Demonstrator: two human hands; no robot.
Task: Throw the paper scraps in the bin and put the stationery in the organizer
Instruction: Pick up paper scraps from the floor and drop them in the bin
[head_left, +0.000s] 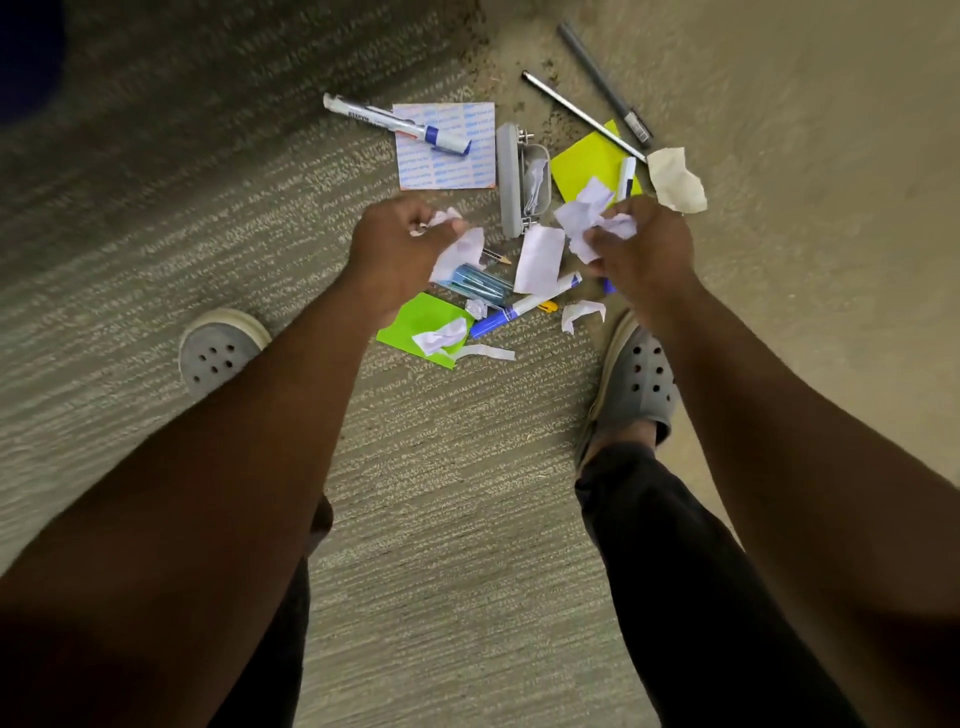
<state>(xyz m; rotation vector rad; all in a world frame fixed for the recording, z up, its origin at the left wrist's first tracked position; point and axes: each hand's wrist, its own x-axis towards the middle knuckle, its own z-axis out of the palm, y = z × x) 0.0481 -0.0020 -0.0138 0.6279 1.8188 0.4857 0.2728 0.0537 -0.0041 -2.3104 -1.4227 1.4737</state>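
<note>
My left hand (400, 244) is closed on crumpled white paper scraps (457, 249) above the carpet. My right hand (644, 254) grips more crumpled white scraps (592, 218). Below them lie loose scraps: a flat white piece (540, 260), a crumpled one (441, 335) on a green sticky note (415, 322), a small one (582, 312) and a cream wad (675, 179). Stationery is scattered around: a blue-and-white marker (395, 122), another marker (524, 306), a grey stapler (519, 179), a silver pen (582, 114), a grey pen (605, 83), a pencil tip (496, 256). No bin or organizer is in view.
A printed sheet (447, 161) lies under the far marker and a yellow sticky pad (592, 161) beside the stapler. A blue transparent case (478, 286) sits near my left hand. My feet in grey clogs (221, 348) (636, 379) flank the pile on the carpet.
</note>
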